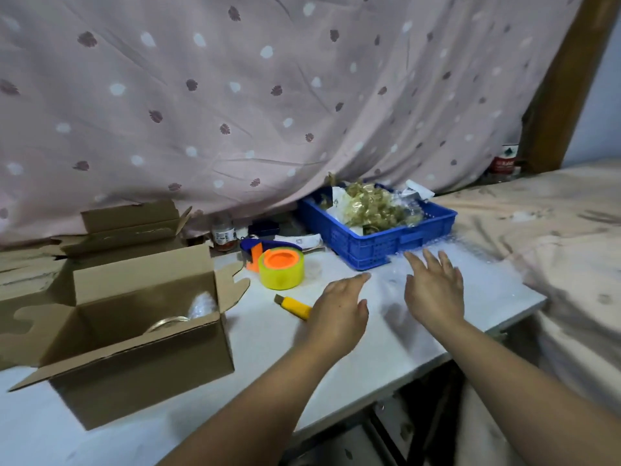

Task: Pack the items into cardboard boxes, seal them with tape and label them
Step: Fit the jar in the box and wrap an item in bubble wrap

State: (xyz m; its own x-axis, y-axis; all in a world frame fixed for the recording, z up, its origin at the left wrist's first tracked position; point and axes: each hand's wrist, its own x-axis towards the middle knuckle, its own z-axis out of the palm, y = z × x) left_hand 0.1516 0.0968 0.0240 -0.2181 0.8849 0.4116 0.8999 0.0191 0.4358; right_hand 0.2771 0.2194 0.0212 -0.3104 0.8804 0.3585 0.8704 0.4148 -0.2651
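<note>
White table (262,341) bears cardboard box (134,361), tape dispenser (280,268), yellow cutter (296,306), blue crate (369,246).

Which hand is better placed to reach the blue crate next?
Probably the right hand: its fingers almost reach the blue crate, while the left hand lies farther back near the yellow knife.

The brown cardboard box (141,358) stood upright at the left of the worktop (262,351), flaps open, with a bubble-wrapped item (201,306) tucked in its far right corner. Right of it sat the yellow tape roll (284,272), orange at the core. Further right, the blue crate (369,245) held gold-coloured items (373,206).
</note>
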